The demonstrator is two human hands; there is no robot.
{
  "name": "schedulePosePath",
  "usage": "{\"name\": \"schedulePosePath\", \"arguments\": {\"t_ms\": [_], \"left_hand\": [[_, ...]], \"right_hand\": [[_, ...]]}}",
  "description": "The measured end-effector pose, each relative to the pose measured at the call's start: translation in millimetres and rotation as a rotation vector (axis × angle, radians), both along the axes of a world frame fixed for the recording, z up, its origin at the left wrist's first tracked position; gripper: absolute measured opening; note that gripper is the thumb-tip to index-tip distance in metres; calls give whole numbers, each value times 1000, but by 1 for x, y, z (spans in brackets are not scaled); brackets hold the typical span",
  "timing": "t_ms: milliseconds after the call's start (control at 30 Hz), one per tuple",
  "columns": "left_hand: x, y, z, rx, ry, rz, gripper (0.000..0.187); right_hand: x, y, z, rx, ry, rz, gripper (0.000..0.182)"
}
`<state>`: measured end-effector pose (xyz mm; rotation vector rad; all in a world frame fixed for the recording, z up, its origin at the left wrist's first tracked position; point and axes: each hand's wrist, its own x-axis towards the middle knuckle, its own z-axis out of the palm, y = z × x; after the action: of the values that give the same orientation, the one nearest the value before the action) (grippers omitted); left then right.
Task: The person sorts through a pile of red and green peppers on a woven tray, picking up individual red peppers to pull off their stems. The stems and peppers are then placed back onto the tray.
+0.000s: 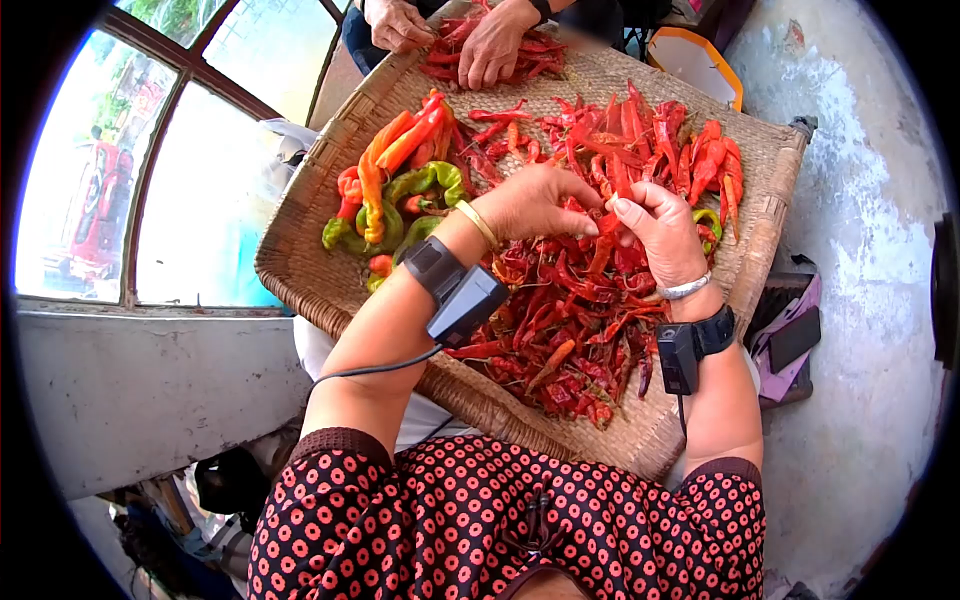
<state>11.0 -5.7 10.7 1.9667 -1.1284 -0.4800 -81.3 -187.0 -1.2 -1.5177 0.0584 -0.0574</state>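
Observation:
Both my hands are over the middle of a large woven tray (470,405) heaped with peppers. My right hand (665,235) pinches a red chili pepper (619,182) near its end, fingers closed. Beside it, my left hand (545,205) has its fingers bent together at a red pepper; what exactly they grip is partly hidden. Below the hands lies a pile of dark red chilies (570,340). More red chilies (625,125) spread above them. On the tray's left side are orange peppers (400,145) and green peppers (425,185).
Across the tray, another person's hands (490,45) touch red chilies at the far edge. A window (200,170) is at the left above a low wall (160,390). An orange-rimmed container (695,65) stands beyond the tray. A dark phone-like object (795,340) lies at the right.

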Motion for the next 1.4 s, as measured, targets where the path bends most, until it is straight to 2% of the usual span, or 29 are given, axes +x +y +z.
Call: {"name": "schedulePosePath", "arguments": {"t_ms": [33, 100, 167, 233, 300, 333, 367, 433, 500, 533, 567, 633, 700, 767, 867, 933, 1000, 1033, 1067, 1100, 1133, 1233, 1300, 1367, 1400], "left_hand": [[-5, -3, 0, -13, 104, -44, 23], [-9, -6, 1, 12, 91, -43, 22], [-8, -7, 1, 154, 215, -15, 21], [-6, -3, 1, 118, 234, -10, 21], [3, 4, 7, 90, 357, 147, 20], [11, 9, 17, 80, 225, 190, 19], [16, 14, 23, -3, 234, 297, 24], [31, 22, 17, -471, 461, 586, 29], [47, 28, 7, -390, 85, 815, 35], [51, 31, 1, -227, -170, 839, 36], [48, 33, -9, -125, -78, 794, 35], [33, 23, -14, 71, -303, 596, 31], [20, 11, -15, 276, -450, 530, 32], [11, 5, -15, 395, -558, 535, 36], [15, 10, -26, 456, -564, 499, 39], [19, 13, -31, 397, -506, 434, 37], [20, 13, -34, 336, -448, 367, 36], [20, 12, -35, 261, -341, 302, 36], [20, 12, -36, 187, -235, 238, 37], [21, 12, -37, 187, -236, 236, 37], [23, 13, -37, 184, -212, 253, 38], [29, 19, -30, 181, -80, 290, 35], [31, 22, -23, -5, 221, 335, 31], [30, 22, -13, -20, 244, 338, 29], [31, 23, -8, -34, 308, 337, 30]], "right_hand": [[0, 1, -2, 75, 3, 19, 14], [0, 5, -3, 150, 7, 38, 14], [0, 7, -1, 77, 7, 20, 16], [1, 5, -2, 26, 25, -11, 17], [4, 3, -6, -25, 39, -39, 17], [6, 0, -10, -341, -124, -45, 18], [6, -2, -12, -656, -287, -50, 19], [4, -2, -11, -736, -243, -34, 20], [5, 0, -16, -892, -314, -23, 18], [5, 0, -16, -953, -320, 18, 18], [5, 2, -16, -952, -321, 21, 18], [5, 6, -17, -1053, -300, 97, 21], [6, 10, -20, -1099, -328, 120, 27], [5, 17, -19, -1153, -336, 129, 33], [6, 20, -18, -1230, -342, 180, 39], [5, 21, -20, -1264, -338, 205, 43], [5, 21, -22, -1338, -314, 242, 38], [6, 20, -23, -1337, -312, 240, 38], [6, 19, -25, -1376, -303, 264, 30], [6, 18, -26, -1415, -293, 287, 23], [6, 17, -26, -1414, -292, 285, 23], [7, 9, -21, -1323, -304, 238, 16], [8, 5, -15, -1222, -267, 184, 15], [10, 3, -15, -1194, -292, 120, 13], [10, 1, -13, -1093, -304, 63, 12]]}}
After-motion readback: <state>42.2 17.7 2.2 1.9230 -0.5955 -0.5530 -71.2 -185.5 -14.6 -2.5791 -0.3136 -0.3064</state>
